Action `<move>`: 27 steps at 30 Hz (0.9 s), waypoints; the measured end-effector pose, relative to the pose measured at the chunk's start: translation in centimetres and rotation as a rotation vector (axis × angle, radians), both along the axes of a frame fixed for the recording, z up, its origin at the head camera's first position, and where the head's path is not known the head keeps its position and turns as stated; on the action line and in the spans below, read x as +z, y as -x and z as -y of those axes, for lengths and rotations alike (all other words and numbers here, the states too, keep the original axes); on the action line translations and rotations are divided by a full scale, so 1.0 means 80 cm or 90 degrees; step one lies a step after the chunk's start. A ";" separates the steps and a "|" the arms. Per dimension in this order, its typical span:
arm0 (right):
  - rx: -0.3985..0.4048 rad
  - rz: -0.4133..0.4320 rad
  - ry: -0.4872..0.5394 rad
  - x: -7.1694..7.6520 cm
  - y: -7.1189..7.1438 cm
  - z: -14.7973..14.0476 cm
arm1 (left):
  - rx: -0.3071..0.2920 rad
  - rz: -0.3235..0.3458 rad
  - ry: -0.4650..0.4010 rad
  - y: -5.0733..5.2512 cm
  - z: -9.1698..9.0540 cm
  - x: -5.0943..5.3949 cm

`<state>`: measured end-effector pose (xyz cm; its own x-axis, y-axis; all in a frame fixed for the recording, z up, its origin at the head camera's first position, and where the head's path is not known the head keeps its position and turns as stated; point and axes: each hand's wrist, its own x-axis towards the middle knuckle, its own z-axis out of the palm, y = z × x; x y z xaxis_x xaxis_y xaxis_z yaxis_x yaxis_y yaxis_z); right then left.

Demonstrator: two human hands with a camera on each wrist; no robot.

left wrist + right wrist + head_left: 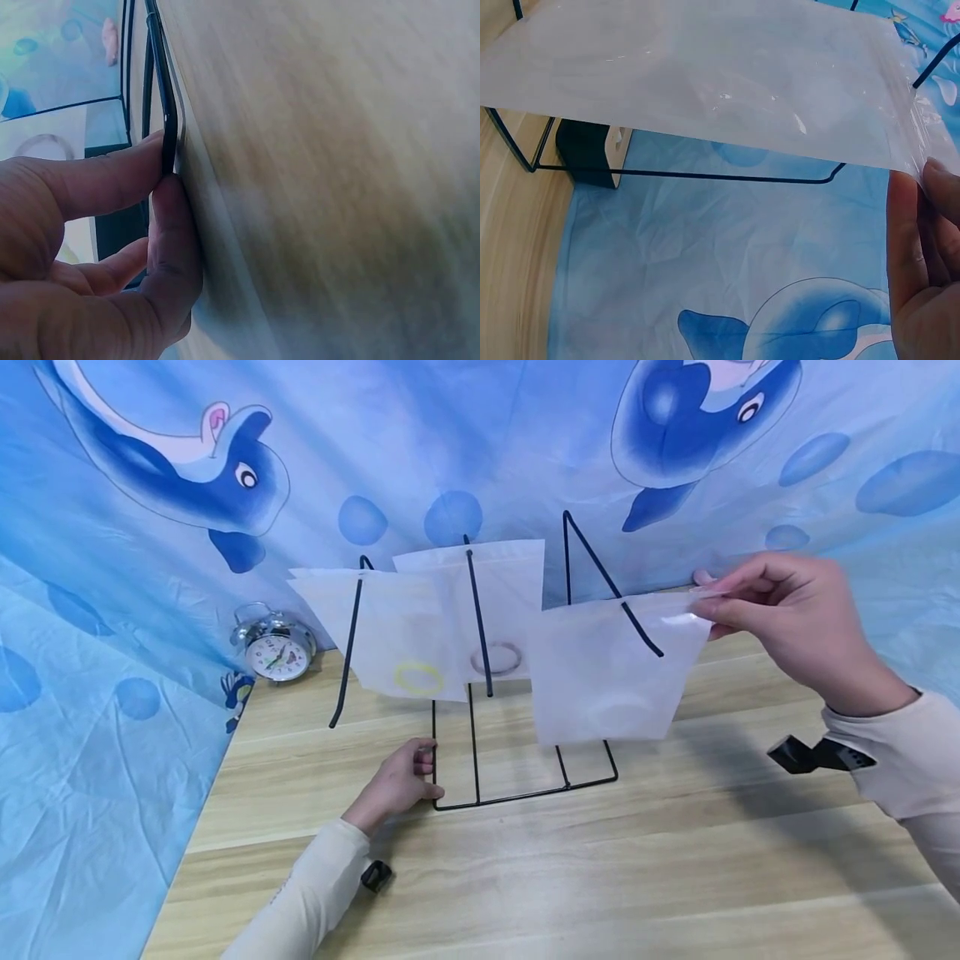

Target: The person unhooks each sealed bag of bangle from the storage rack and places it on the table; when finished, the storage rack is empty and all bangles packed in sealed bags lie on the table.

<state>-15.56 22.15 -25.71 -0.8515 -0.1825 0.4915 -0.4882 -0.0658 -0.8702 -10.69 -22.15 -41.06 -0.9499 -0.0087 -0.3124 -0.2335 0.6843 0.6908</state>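
Note:
A black wire rack (567, 787) stands on the table with three hooked arms. My left hand (393, 785) pinches the left front of its base wire, and the left wrist view shows thumb and finger on the wire (169, 124). At the right, a translucent zip bag (592, 668) hangs from one arm; a faint pale ring shows inside. My right hand (802, 627) pinches that bag's upper right corner, also seen in the right wrist view. On the other arms hang a left bag (382, 627) with a yellow ring (419, 677) and a middle bag (513, 602) with a brownish ring (496, 658).
A silver twin-bell alarm clock (281, 647) sits at the table's back left. Behind the wooden table (570, 893) hangs a blue curtain (465, 435) with dolphin prints. In the right wrist view a dark block-like object (589, 154) is beside the rack.

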 end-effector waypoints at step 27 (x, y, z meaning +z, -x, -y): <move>0.094 -0.028 0.099 -0.009 -0.050 -0.030 | -0.008 -0.005 -0.020 0.000 0.002 -0.003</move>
